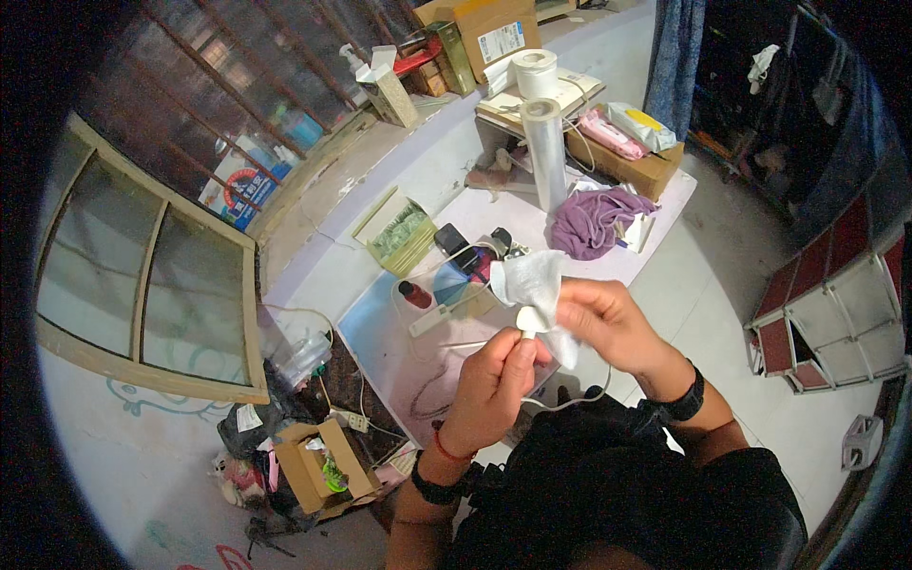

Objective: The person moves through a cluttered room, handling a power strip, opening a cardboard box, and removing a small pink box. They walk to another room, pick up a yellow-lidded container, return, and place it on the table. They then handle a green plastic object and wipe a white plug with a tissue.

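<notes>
My left hand (491, 388) pinches the stem of a small white object with a rounded head (531, 320); its exact kind is hard to tell. Close beside it, my right hand (605, 320) grips a crumpled white cloth or tissue (531, 278), part of which hangs below the fingers. The cloth is right against the rounded head. Both hands are above the near side of a table (456, 370). On the tabletop beyond them lie a dark red bottle (415, 294), a white power strip or adapter (430, 320) and a black phone-like device (450, 240).
A green box of packets (397, 234), a purple cloth (598, 221) and an upright roll of clear film (545, 153) stand farther back. White cable (577, 405) loops under my hands. An open cardboard box (303, 463) sits low left, near a window frame (149, 263).
</notes>
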Motion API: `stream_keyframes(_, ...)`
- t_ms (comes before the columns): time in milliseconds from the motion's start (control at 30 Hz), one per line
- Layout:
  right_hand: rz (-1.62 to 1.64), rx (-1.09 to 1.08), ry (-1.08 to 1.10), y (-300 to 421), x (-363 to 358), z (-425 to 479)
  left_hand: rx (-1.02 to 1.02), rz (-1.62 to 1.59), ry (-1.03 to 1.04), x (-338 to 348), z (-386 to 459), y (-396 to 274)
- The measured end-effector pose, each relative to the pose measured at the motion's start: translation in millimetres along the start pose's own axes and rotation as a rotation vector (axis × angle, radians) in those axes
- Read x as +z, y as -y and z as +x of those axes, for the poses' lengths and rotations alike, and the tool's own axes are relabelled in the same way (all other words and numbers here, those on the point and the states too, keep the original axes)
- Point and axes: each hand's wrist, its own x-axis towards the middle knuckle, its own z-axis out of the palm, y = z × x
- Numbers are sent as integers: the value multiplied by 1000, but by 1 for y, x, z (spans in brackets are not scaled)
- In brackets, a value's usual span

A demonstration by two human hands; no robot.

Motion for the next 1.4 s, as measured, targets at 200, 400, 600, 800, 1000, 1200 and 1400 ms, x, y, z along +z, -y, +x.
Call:
stream_keyframes(200,-271,-310,-144,2,23,6,69,177,16,0,-1,-6)
stream_keyframes(400,-93,61,-136,9,15,-1,17,-21,194,-5,6,5)
stream_keyframes(600,-250,-78,-226,4,-3,-21,-3,-8,336,-31,6,55)
stream_keyframes(800,-241,160,-403,6,-43,-55,-547,28,735,-63,-77,226)
stream_keyframes(1000,-157,248,-387,3,-47,-56,-763,-157,512,-50,-138,246)
stream_keyframes(1200,-149,149,-204,-13,-26,-28,-702,-168,337,-45,-103,227)
stream_keyframes(1400,-135,111,-121,-29,-25,-18,-567,-118,245,-65,-45,182)
